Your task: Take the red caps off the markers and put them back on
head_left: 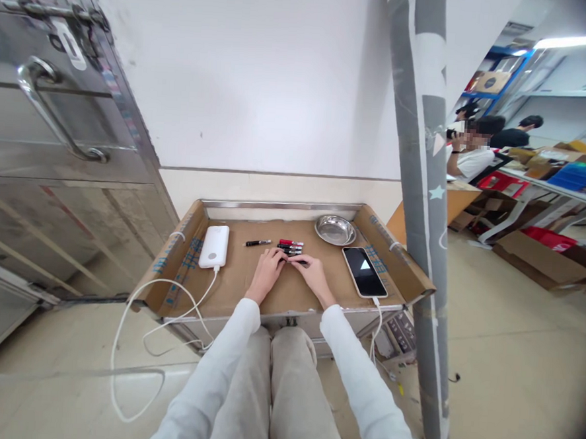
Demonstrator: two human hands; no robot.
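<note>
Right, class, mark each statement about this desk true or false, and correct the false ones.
1. The white power bank lies to the left of the pens. True.
2. The pens are inside the metal dish. False: they lie on the cardboard beside it.
3. The phone lies face down. False: its screen faces up.
4. A white cable runs from the power bank over the near edge. True.
5. The left hand and right hand are both close to the pens. True.
</note>
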